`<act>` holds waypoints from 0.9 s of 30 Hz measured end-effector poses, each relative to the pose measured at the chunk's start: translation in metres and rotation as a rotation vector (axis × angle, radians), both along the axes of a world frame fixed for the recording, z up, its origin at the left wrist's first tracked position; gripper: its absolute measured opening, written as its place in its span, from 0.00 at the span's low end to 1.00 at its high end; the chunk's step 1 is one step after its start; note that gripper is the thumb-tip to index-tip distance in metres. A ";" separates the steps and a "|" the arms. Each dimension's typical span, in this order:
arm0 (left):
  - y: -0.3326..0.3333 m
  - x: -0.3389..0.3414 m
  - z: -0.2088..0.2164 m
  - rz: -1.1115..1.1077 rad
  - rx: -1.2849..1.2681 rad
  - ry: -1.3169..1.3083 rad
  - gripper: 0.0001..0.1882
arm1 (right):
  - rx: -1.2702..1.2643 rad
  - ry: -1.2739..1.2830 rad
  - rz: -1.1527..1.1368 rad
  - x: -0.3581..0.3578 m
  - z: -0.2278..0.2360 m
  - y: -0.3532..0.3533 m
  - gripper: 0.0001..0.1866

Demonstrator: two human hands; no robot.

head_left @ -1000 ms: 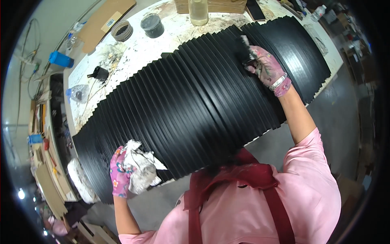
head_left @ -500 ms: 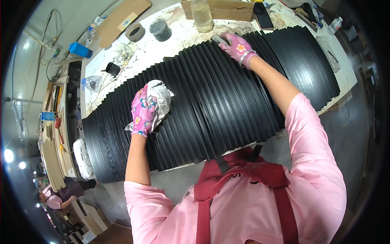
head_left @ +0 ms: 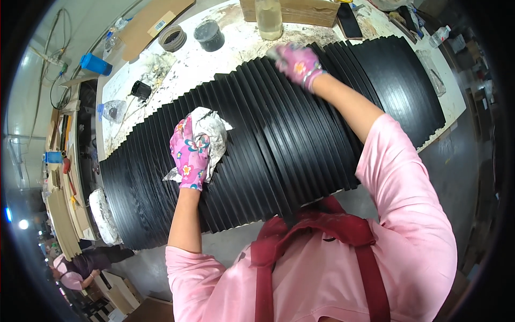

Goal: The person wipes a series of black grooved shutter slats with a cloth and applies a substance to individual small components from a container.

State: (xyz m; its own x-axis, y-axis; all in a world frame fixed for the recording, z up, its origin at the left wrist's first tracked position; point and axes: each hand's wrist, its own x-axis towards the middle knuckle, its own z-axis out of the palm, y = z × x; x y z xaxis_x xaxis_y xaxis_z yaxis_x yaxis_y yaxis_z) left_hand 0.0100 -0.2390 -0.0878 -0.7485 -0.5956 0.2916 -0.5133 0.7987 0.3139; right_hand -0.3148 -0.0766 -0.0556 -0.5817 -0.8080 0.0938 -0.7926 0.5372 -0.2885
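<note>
Long black strips (head_left: 257, 145) lie side by side in a broad row across the white worktable. My left hand (head_left: 189, 153), in a pink flowered glove, is closed on a crumpled white rag (head_left: 212, 131) with dark smudges. Hand and rag rest on the strips left of the middle. My right hand (head_left: 299, 65), gloved alike, is over the far ends of the strips. A small greyish piece sticks out at its fingertips, blurred by motion, so its kind cannot be made out. Wood-like grain shows on some strips at the left.
Along the worktable's (head_left: 225, 61) far side stand a bottle of cloudy liquid (head_left: 269, 21), a dark-filled tub (head_left: 208, 36), a round container (head_left: 173, 38) and a small black cup (head_left: 141, 90). A phone (head_left: 349, 22) lies farther right. Another person (head_left: 75, 272) is at the lower left.
My right hand has moved left along the strips' far ends with the greyish piece. My left hand stays on the rag in nearly the same spot. The whole view has shifted slightly.
</note>
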 end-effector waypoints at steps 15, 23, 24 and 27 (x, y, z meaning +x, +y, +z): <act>-0.006 0.009 -0.005 -0.040 -0.087 -0.025 0.32 | 0.150 -0.050 0.645 0.154 0.030 0.073 0.07; -0.002 0.000 -0.003 -0.052 -0.107 -0.070 0.31 | -0.375 0.076 0.191 0.066 -0.024 0.086 0.11; -0.004 -0.002 -0.002 -0.049 -0.102 -0.083 0.31 | -0.367 0.214 0.272 0.074 -0.028 0.088 0.09; -0.006 0.008 0.000 -0.023 -0.138 -0.098 0.31 | 0.002 0.024 0.524 0.155 -0.012 0.110 0.09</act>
